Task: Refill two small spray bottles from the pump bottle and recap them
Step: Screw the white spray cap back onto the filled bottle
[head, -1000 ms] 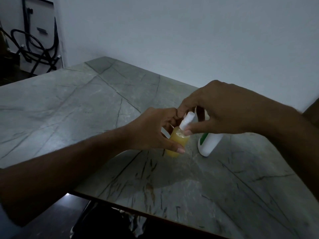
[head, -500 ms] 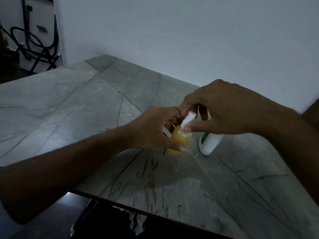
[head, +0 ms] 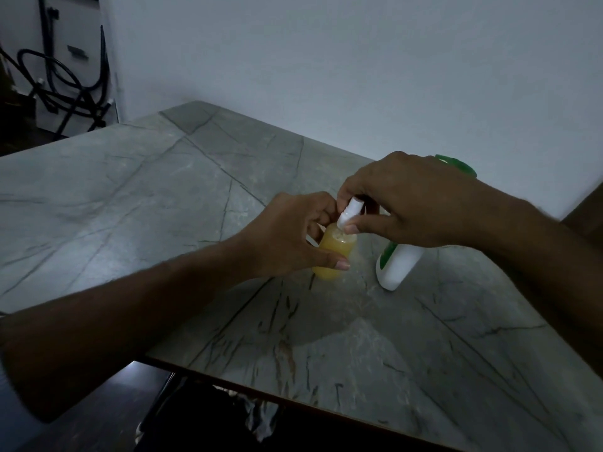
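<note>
On grey stone table (head: 137,203), left hand (head: 287,236) grips yellow bottle (head: 332,256); right hand (head: 404,203) pinches its white cap (head: 349,214).

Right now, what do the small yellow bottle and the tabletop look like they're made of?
Small bottle: likely translucent plastic, since yellow liquid shows through its wall. Tabletop: looks like grey veined stone or stone-look laminate with a matte finish; dark crack-like lines cross it.
</note>
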